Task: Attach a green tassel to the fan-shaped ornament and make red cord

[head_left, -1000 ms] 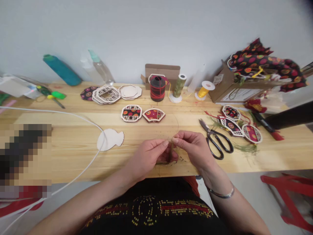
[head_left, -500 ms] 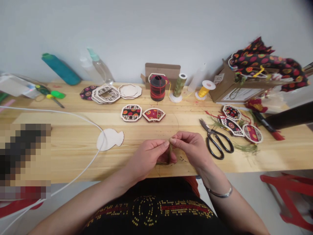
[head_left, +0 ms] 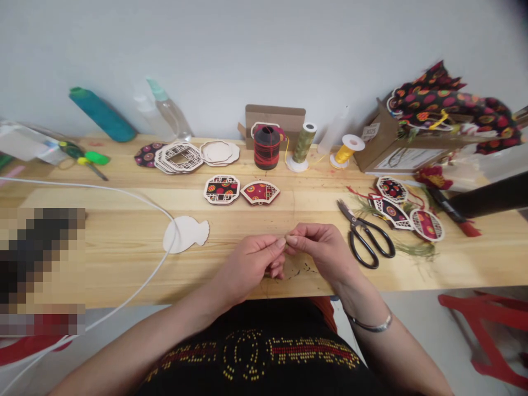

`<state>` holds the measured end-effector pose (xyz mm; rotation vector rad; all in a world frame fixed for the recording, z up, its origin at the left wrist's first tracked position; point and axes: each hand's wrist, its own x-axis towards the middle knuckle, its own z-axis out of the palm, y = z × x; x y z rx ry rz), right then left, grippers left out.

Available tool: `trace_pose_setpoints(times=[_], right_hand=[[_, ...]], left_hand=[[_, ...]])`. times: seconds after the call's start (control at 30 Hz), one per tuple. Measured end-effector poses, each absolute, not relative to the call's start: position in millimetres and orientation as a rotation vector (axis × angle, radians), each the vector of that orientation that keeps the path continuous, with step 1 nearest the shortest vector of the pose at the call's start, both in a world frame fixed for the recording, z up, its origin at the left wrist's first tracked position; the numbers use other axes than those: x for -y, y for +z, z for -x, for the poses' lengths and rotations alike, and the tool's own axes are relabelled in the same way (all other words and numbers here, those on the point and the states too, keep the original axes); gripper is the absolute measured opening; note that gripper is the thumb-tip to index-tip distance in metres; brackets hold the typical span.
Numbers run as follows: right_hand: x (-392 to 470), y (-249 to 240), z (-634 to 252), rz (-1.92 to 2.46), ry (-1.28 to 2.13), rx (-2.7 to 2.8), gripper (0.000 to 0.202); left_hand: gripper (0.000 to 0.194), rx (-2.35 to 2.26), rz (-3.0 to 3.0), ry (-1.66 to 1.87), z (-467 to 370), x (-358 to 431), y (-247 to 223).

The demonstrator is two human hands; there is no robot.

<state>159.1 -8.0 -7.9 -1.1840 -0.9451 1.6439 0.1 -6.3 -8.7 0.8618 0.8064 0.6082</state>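
Observation:
Near the table's front edge, my left hand (head_left: 251, 261) and my right hand (head_left: 319, 247) meet at the fingertips. Each one pinches thin brownish-green thread, mostly hidden by the fingers; only a little shows between the thumbs. The lower fingers of my left hand are curled beneath. Black-handled scissors (head_left: 363, 234) lie just right of my right hand, blades pointing away. A plain pale fish-shaped cutout (head_left: 186, 235) lies to the left. Beyond my hands are an octagonal framed ornament (head_left: 221, 190) and a fan-shaped one (head_left: 260, 193), both with patterned fabric.
Along the wall stand a red-and-black spool (head_left: 266, 148), a green spool (head_left: 305, 144), a yellow spool (head_left: 346, 151), bottles and a cardboard box (head_left: 381, 146) with fabric. Framed ornaments (head_left: 391, 190) lie at right. A white cable (head_left: 136, 193) crosses the left side.
The strand that hung visibly between my hands no longer shows there. The lower fingers of my left hand have curled in and shifted slightly left. Both thumbs remain nearly in place.

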Motion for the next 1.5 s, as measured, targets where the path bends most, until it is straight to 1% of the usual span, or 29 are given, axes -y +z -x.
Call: trace_pose_setpoints(times=[0.2, 0.5, 0.67, 0.9, 1.23, 1.33, 1.5], right_hand=[[7, -11, -160, 1.109, 1.723, 0.974, 0.017], [6, -18, -160, 1.087, 1.754, 0.828, 0.010], [6, -16, -158, 1.081, 1.732, 0.825, 0.010], [6, -15, -155, 1.098, 1.659, 0.931, 0.020], [7, -14, -154, 1.117, 1.608, 0.971, 0.015], [6, -12, -155, 1.213, 1.506, 1.033, 0.013], [11, -10, -171, 1.404, 0.997, 1.263, 0.009]], left_hand=[[0.027, -0.807, -0.830, 0.597, -1, 6, -10], [0.028, -0.756, -0.752, 0.579, -2, 6, -10], [0.028, -0.746, -0.720, 0.571, -3, 6, -7], [0.027, -0.725, -0.628, 0.598, -4, 7, -4], [0.023, -0.708, -0.582, 0.626, -4, 5, -3], [0.022, -0.716, -0.604, 0.646, -4, 4, -4], [0.018, -0.765, -0.505, 0.781, -4, -1, -3]])
